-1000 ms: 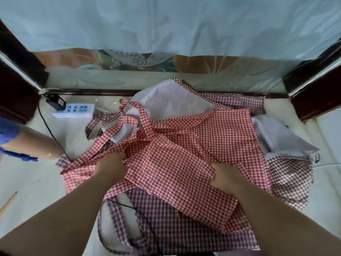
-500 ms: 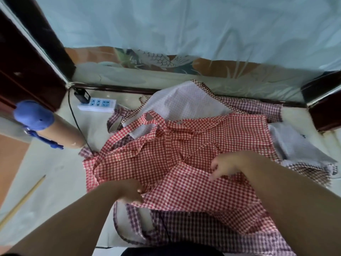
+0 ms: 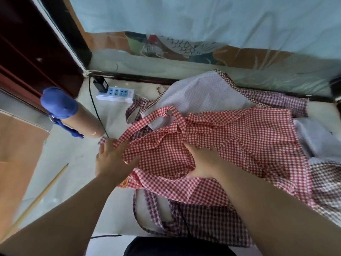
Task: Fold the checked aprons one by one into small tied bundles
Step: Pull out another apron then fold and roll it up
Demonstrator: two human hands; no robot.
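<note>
A red-and-white checked apron (image 3: 230,137) lies crumpled on top of a pile on the pale floor, its straps (image 3: 147,121) looping out to the upper left. My left hand (image 3: 112,159) is at the apron's left edge, fingers curled around the fabric and a strap there. My right hand (image 3: 203,159) presses flat on the middle of the red apron, its thumb tucked under a fold. Beneath lie a purple checked apron (image 3: 203,218) and a pale one (image 3: 199,95).
A white power strip (image 3: 116,94) with a black plug and cable sits by the wall at upper left. A cardboard tube with a blue cap (image 3: 72,115) lies left of the pile. A wooden stick (image 3: 36,200) lies at lower left. Dark wood frames stand on both sides.
My left hand moved up and left to the apron's left edge and took hold of it. My right hand slid left onto the apron's middle. The view swung so the pile sits further right.
</note>
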